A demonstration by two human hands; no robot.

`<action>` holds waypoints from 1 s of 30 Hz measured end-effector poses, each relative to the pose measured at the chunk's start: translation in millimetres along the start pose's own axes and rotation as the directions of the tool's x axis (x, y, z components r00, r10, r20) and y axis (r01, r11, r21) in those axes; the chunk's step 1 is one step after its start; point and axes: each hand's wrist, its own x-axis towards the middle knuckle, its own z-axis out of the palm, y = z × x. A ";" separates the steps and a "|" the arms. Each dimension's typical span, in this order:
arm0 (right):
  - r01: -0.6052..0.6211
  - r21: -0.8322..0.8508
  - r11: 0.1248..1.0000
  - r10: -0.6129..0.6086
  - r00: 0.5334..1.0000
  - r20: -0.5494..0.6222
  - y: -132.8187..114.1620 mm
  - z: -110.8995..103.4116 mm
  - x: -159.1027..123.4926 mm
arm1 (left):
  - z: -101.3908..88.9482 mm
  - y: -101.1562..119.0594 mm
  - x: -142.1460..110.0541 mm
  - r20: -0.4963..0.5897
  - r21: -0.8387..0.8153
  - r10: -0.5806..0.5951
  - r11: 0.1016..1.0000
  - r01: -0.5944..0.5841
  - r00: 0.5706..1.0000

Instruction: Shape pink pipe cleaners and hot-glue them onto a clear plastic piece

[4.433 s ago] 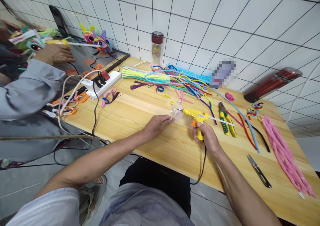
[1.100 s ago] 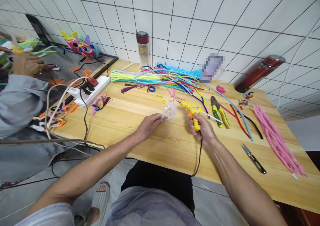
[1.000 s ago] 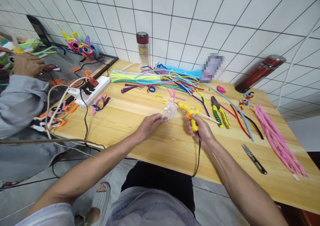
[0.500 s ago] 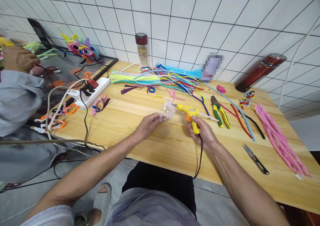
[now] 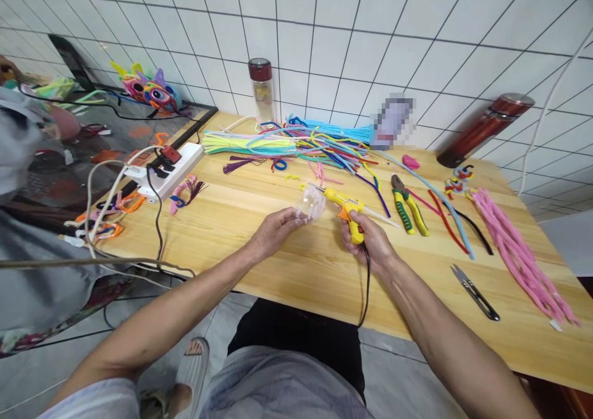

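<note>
Pinched in the fingers of my left hand (image 5: 277,230) is a clear, rounded plastic piece with a pale pink fuzzy edge (image 5: 317,206). My right hand (image 5: 370,233) is wrapped round the handle of a yellow glue gun (image 5: 341,204), its forefinger by the orange trigger. The metal nozzle points left, right at the upper edge of the clear piece; whether it touches I cannot tell. A white glue stick (image 5: 380,216) sticks out of the gun's back, and a black cord (image 5: 367,289) hangs from its handle.
Bundled pipe cleaners (image 5: 259,143) lie along the wall. Right of my hands are pliers (image 5: 407,206), thread snips (image 5: 475,292), pink fuzzy strips (image 5: 519,252) and a leaning red flask (image 5: 486,130). A glass bottle (image 5: 262,91) stands behind; a power strip (image 5: 173,172) is at left, near another person's sleeve (image 5: 18,141).
The glue gun in my right hand has shifted slightly left along the clear piece's edge. My left hand is nearly still. At far left, the other person's hand and sleeve have moved back.
</note>
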 end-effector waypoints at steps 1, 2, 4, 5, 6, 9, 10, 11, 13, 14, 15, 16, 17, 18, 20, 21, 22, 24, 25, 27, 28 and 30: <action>0.009 -0.012 1.000 -0.009 1.000 0.004 0.2 -0.2 -1.6 | 0.0 0.1 0.1 -0.003 -0.011 -0.002 1.000 0.002 1.000; 0.023 -0.029 0.999 -0.022 1.000 0.009 0.5 -0.5 -3.2 | 0.1 0.2 0.4 -0.008 -0.020 -0.003 1.000 0.003 1.000; 0.064 -0.071 0.995 -0.062 0.998 0.026 1.7 -1.0 -6.0 | 0.4 0.2 1.3 -0.018 -0.033 -0.003 0.999 0.002 1.000; 0.088 -0.094 0.992 -0.085 0.996 0.036 2.4 -1.2 -7.2 | 0.7 0.3 1.9 -0.022 -0.040 -0.003 0.999 0.002 1.000; 0.109 -0.116 0.987 -0.105 0.993 0.046 3.1 -1.6 -8.4 | 1.0 0.3 2.4 -0.028 -0.049 -0.003 0.999 0.002 1.000; 0.137 -0.186 0.973 -0.125 0.989 0.074 4.4 -2.9 -11.1 | 1.7 0.9 4.1 -0.045 -0.084 -0.005 0.996 0.001 0.999; 0.138 -0.202 0.970 -0.125 0.989 0.078 4.2 -3.4 -11.4 | 1.9 1.3 4.4 -0.050 -0.092 -0.004 0.996 -0.001 0.999; 0.141 -0.206 0.968 -0.128 0.989 0.074 3.7 -3.7 -11.3 | 2.0 1.8 4.6 -0.052 -0.094 -0.002 0.996 -0.003 0.999; 0.160 -0.181 0.970 -0.155 0.987 0.043 1.9 -4.0 -9.6 | 2.4 3.1 4.4 -0.051 -0.079 0.002 0.997 -0.006 0.999; 0.172 -0.160 0.972 -0.172 0.985 0.018 0.9 -3.8 -8.1 | 2.6 3.8 4.1 -0.048 -0.063 0.002 0.998 -0.005 0.999; 0.181 -0.141 0.973 -0.184 0.983 -0.006 -0.1 -3.4 -6.2 | 2.9 4.7 3.7 -0.045 -0.044 0.001 0.999 -0.003 0.999; 0.183 -0.129 0.975 -0.187 0.982 -0.025 -0.8 -3.0 -4.1 | 3.1 5.5 3.3 -0.042 -0.023 -0.001 1.000 0.000 0.999; 0.177 -0.123 0.976 -0.183 0.982 -0.039 -1.2 -2.5 -2.0 | 3.4 6.3 2.8 -0.039 -0.003 -0.004 1.000 0.004 0.999; 0.164 -0.122 0.979 -0.170 0.984 -0.047 -1.3 -2.1 -0.1 | 3.7 6.9 2.4 -0.036 0.013 -0.007 1.000 0.007 0.999; 0.139 -0.126 0.982 -0.145 0.988 -0.045 -0.6 -2.0 2.1 | 4.0 7.7 1.8 -0.035 0.037 -0.011 0.999 0.012 0.999; 0.138 -0.133 0.981 -0.144 0.989 -0.033 0.0 -2.5 2.2 | 3.9 7.7 1.7 -0.037 0.043 -0.012 0.999 0.013 0.999; 0.149 -0.145 0.978 -0.153 0.988 -0.017 0.6 -3.3 1.5 | 3.8 7.4 1.8 -0.037 0.043 -0.011 0.999 0.013 0.999; 0.187 -0.195 0.963 -0.184 0.982 0.031 1.5 -5.6 -1.7 | 3.3 5.7 2.2 -0.041 0.032 -0.004 0.999 0.005 0.999; 0.206 -0.227 0.952 -0.199 0.979 0.054 1.7 -6.9 -3.8 | 3.1 4.5 2.5 -0.044 0.023 0.001 1.000 0.000 0.999; 0.225 -0.282 0.933 -0.209 0.974 0.085 1.6 -8.5 -7.7 | 2.9 2.3 3.3 -0.060 0.008 0.006 1.000 -0.006 0.998; 0.228 -0.292 0.929 -0.211 0.973 0.091 1.5 -8.6 -9.1 | 3.1 1.6 3.7 -0.071 0.002 0.004 1.000 -0.004 0.997; 0.236 -0.265 0.935 -0.221 0.972 0.086 1.3 -7.4 -10.2 | 3.7 1.6 4.5 -0.091 -0.012 -0.011 1.000 0.010 0.996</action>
